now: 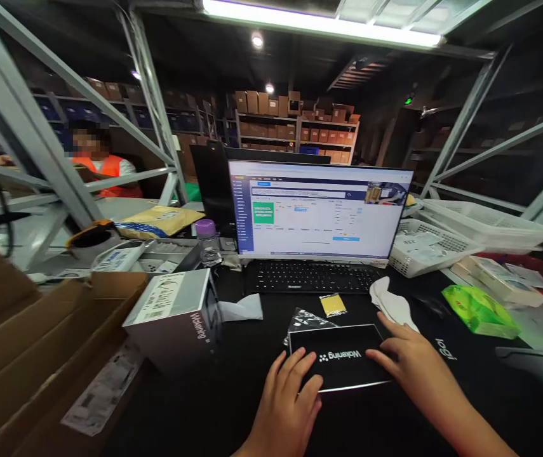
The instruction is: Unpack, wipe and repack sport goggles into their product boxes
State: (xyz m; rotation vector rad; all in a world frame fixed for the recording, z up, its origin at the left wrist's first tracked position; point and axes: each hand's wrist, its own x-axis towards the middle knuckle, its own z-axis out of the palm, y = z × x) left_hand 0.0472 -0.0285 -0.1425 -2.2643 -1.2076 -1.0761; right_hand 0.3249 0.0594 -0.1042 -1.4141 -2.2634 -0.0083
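Left hand rests on the near-left corner of the panel, fingers loosely apart; right hand at its right end, thumb and forefinger spread. Panel lies on mat. Step, judged: steadying; lifting would call for gripping both ends. Carton: contents hidden. Basket: packets.

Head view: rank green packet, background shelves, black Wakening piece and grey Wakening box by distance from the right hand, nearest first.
1. Black Wakening piece, against the right hand
2. Green packet, right side
3. Grey Wakening box, left side
4. Background shelves, far behind
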